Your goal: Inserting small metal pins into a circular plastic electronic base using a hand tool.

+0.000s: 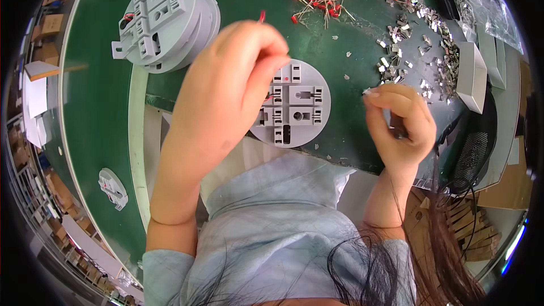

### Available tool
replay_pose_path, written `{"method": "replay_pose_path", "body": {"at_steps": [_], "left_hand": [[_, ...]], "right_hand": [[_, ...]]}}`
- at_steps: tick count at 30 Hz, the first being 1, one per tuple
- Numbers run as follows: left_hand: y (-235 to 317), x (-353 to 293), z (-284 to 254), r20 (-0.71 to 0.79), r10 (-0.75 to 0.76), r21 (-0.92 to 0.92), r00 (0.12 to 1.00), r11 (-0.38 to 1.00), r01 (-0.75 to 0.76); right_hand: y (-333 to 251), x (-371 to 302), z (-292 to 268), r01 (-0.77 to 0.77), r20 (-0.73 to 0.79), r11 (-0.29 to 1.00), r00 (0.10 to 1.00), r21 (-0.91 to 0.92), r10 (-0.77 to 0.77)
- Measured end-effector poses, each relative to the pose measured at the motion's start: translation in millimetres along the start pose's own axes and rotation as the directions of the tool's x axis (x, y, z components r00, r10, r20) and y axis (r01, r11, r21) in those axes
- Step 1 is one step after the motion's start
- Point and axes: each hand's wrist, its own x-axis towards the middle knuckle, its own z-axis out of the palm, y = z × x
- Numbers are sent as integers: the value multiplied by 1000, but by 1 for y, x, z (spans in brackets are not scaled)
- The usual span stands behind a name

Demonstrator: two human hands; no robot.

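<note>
My left hand (229,73) is curled above the left part of a round grey plastic base (311,127), thumb and forefinger bent together. It is slightly blurred, and whatever its fingertips hold is hidden. A red LED (262,17) shows just past its knuckles; I cannot tell if the hand touches it. The base lies flat near the table's front edge, its raised slotted blocks facing up, partly covered by that hand. To the right, my right hand (402,116) pinches a small shiny metal clip (369,91) between thumb and forefinger, over the table beside the loose metal clips (399,31).
Similar grey bases (195,28) stand stacked at the back left. Red LEDs with long leads (326,0) lie heaped at the back. An open white box (471,76) and clear plastic bags (487,3) are at the right. Another grey part (113,188) rests on the left green surface.
</note>
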Motion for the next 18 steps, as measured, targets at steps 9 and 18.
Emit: {"method": "replay_pose_path", "body": {"at_steps": [9, 18], "left_hand": [[-18, -47, 38, -233, -49, -282, 971, 959, -19], [-15, -29, 48, -280, 37, 1, 959, 999, -38]], "right_hand": [[-37, -12, 29, 284, 266, 959, 926, -15, -270], [-44, -17, 13, 68, 130, 998, 989, 3, -68]]}}
